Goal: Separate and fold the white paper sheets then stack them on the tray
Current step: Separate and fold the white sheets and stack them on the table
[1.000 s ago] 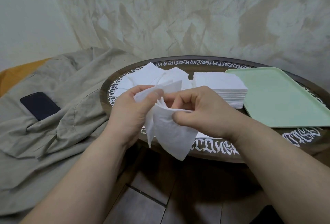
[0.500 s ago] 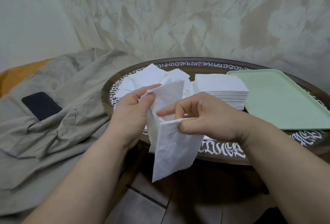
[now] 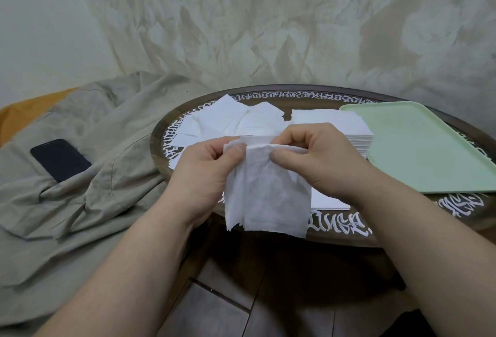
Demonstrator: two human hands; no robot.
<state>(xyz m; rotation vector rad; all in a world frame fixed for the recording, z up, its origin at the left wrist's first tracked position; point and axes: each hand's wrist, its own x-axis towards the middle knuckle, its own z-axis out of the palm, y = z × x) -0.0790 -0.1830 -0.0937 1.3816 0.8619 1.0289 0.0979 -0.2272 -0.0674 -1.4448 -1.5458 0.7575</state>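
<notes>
A dark phone (image 3: 60,159) is lying on the grey cloth (image 3: 88,202) at the far left. Next, loose white sheets (image 3: 228,120) are lying spread on the round worktop (image 3: 343,226).

In the middle, the left hand (image 3: 204,175) is pinching the top left corner of a thin paper sheet (image 3: 265,197) between thumb and fingers (image 3: 236,152). The right hand (image 3: 319,159) is pinching the top edge just beside it, fingers curled. A moment ago the sheet was bunched up and twisted between the hands; now it is hanging down flat and straight, in front of the worktop's near edge. A second thin layer is peeking out on its left side, so the hands are probably peeling the layers apart. Folding is not yet begun.

Behind the right hand a neat pile of paper (image 3: 349,132) is waiting. At the far right the green tray (image 3: 429,154) is sitting with no paper on it, so most of the job is still ahead.
</notes>
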